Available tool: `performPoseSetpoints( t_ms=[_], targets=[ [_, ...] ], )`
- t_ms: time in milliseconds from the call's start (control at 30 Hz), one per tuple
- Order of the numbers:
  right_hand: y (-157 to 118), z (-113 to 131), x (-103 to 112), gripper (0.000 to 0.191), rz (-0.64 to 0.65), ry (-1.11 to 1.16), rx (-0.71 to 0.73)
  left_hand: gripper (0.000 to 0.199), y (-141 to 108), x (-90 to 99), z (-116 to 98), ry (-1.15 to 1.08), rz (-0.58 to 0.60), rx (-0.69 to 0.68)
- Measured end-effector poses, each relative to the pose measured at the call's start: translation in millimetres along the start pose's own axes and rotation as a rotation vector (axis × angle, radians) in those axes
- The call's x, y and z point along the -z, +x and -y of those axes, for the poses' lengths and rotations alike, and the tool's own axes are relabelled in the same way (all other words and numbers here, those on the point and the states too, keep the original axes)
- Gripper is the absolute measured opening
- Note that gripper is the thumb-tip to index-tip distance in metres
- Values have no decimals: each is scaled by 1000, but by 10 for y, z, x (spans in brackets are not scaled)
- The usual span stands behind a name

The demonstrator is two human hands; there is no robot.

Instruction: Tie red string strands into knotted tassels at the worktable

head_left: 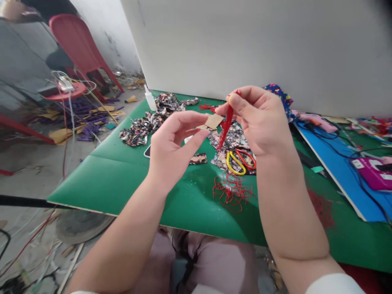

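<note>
Pinched in my right hand [260, 116] is a bundle of red threads [226, 127], which hangs down over the green table. My left hand [179, 147] is closed on small tan cardboard pieces [213, 121] between thumb and fingers, just left of the threads. Scissors [235, 162] with one yellow and one red handle lie below my right hand, partly on patterned fabric [219, 160]. Nearer to me on the table rests a loose tangle of red thread [232, 191]. A small dark patterned strip [199, 159] lies between my hands.
On the green table [101, 175] are bunched patterned fabric [134, 131] and a white bottle [150, 99]. At right lie a blue board [330, 167], a pink tool [318, 122], cables and a magenta box [372, 173]. A person sits near a red chair [75, 41].
</note>
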State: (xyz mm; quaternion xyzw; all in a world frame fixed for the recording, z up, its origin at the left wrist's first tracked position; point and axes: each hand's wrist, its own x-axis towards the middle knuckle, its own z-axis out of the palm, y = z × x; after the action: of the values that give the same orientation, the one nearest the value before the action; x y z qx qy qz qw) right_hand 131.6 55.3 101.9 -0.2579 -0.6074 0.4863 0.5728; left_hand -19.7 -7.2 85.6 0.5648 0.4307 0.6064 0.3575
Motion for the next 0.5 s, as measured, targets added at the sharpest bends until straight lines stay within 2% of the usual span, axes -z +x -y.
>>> performPoseSetpoints(
  t_ms=[100,267,367,500],
  targets=[
    [-21,-37,-77,6,24,-25,-27,39,-14,-49,-89,-78,11,88],
    [-41,-67,-143,6,40,-42,-29,81,3,-88,-3,-160,-2,117],
    [-55,-74,-181,7,59,-67,-67,89,-3,-117,58,-166,-13,101],
    [-68,-93,-221,9,62,-75,-108,87,-24,-155,96,-184,1,121]
  ],
)
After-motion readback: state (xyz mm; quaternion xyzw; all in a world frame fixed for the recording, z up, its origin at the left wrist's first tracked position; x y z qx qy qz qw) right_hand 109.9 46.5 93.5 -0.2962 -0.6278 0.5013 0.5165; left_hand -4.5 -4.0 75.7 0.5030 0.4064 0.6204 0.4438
